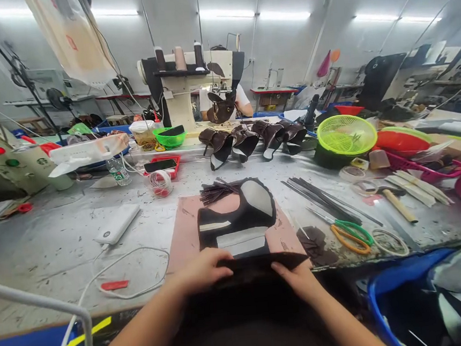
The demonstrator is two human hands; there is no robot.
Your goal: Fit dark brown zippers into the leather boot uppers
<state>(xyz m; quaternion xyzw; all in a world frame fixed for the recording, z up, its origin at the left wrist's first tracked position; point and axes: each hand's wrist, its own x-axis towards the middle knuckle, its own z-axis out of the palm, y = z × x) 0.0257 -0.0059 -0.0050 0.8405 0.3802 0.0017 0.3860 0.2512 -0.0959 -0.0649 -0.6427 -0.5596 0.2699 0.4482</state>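
My left hand [201, 272] and my right hand [300, 280] both grip a dark brown leather piece [258, 265] at the near edge of the table, fingers curled over its top edge. Just beyond it a dark shoe upper [242, 217] with pale grey patches lies flat on a pink cutting mat [183, 236]. A bundle of thin dark strips [216, 191] rests at the mat's far edge.
Green and orange scissors [346, 232], dark strips [317, 197] and a hammer [394, 201] lie to the right. A white power bank [117, 224] with cable lies left. Stitched brown uppers [252, 139], a green basket [346, 135] and a sewing machine [190, 85] stand behind. Another person sits behind the machine.
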